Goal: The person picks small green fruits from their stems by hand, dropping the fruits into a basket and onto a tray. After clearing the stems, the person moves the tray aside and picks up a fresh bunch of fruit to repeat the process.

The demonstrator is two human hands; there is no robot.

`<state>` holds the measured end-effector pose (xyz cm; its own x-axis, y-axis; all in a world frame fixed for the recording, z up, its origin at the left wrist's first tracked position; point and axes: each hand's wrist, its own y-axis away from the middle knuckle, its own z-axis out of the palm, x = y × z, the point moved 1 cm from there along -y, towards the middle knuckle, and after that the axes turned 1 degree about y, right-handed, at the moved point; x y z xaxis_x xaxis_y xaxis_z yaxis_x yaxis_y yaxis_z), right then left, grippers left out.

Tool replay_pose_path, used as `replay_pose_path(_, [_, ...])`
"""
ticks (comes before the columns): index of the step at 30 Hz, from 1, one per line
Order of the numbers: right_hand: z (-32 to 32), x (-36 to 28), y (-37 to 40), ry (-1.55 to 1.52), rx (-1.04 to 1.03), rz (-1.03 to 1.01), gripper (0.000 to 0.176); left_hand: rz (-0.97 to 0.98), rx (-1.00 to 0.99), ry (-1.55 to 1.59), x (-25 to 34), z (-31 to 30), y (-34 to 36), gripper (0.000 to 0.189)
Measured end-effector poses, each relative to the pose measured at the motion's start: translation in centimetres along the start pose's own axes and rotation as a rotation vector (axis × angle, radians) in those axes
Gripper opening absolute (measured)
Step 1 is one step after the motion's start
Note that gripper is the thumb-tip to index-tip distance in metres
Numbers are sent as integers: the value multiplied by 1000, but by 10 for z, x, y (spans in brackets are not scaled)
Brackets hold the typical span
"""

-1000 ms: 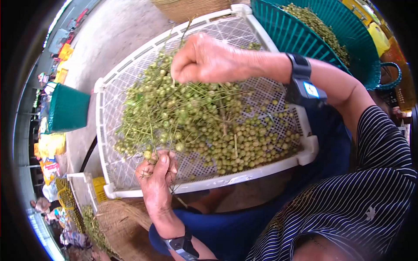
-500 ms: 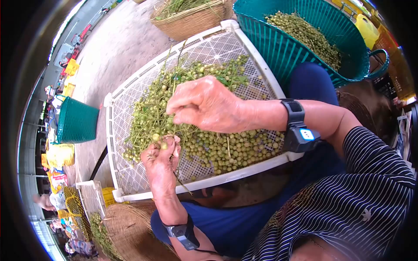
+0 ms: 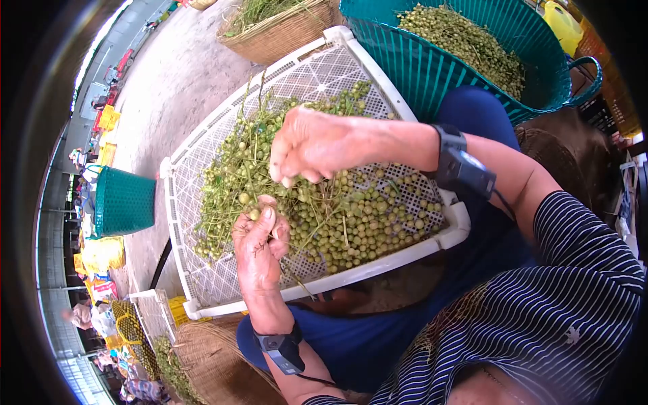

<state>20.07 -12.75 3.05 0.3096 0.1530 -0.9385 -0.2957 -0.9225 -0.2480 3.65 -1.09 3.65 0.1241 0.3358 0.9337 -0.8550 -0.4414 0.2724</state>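
Observation:
My left hand (image 3: 260,246) is closed on a thin stem with small round green fruits (image 3: 244,198) at its fingertips, over the near left part of a white mesh tray (image 3: 233,307). Above and to the right of it, my right hand (image 3: 314,145) hangs over the heap with its fingers curled down; what lies between them, if anything, is hidden. Stemmed fruit (image 3: 223,182) fills the tray's left and middle, and loose round fruits (image 3: 364,226) lie at its near right.
A teal basket (image 3: 418,67) with more fruit stands beyond the tray at the right. A woven basket (image 3: 283,40) is at the top, a green bin (image 3: 125,201) at the left. Another woven basket (image 3: 216,358) stands near my left forearm. People are far off at the left.
My right hand has turned, its fingers now pointing downward. My left hand appears slightly farther right, still holding the stem. The whole view has shifted a little.

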Motion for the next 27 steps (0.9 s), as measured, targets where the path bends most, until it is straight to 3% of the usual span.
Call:
replay_pose_path(3, [-9,-28,10,-435,193,40,14,-4,-11,6,0,-2,-4,19])
replay_pose_path(6, [-6,-27,8,-629,64,94,18,-23,-1,-38,-2,-1,-7,18])
replay_pose_path(7, [-4,-18,2,-460,-37,-29,19,-24,-6,-66,-1,1,-8,17])
replay_pose_path(8, [1,-13,1,-461,-33,-26,19,-26,-11,-94,-2,2,-8,16])
replay_pose_path(10, [17,-8,2,26,85,-258,20,-18,22,-126,-8,4,-10,13])
replay_pose_path(11, [25,-4,1,-11,209,-104,21,-2,59,-155,-12,5,-10,10])
replay_pose_path(12, [27,-5,4,-13,211,-99,21,-7,57,-155,-14,7,-10,10])
replay_pose_path(14, [30,-6,7,275,179,9,25,15,68,-174,-18,9,-8,10])
replay_pose_path(16, [30,-2,7,272,152,64,23,-21,18,-232,-14,6,-7,9])
replay_pose_path(18, [27,7,4,63,174,47,20,-55,-32,-289,-11,4,-6,8])
replay_pose_path(19, [20,9,3,87,161,-86,18,-40,-66,-227,-10,4,-6,8])
replay_pose_path(20, [17,11,3,88,159,-87,18,-23,-101,-164,-9,5,-7,10])
replay_pose_path(22, [15,12,3,-39,168,-59,19,3,-55,-161,-7,15,-5,12])
replay_pose_path(24, [13,12,2,12,174,-51,20,43,63,-102,-7,16,-5,15])
replay_pose_path(27, [9,9,3,49,136,-75,21,81,85,-125,-12,4,-12,15])
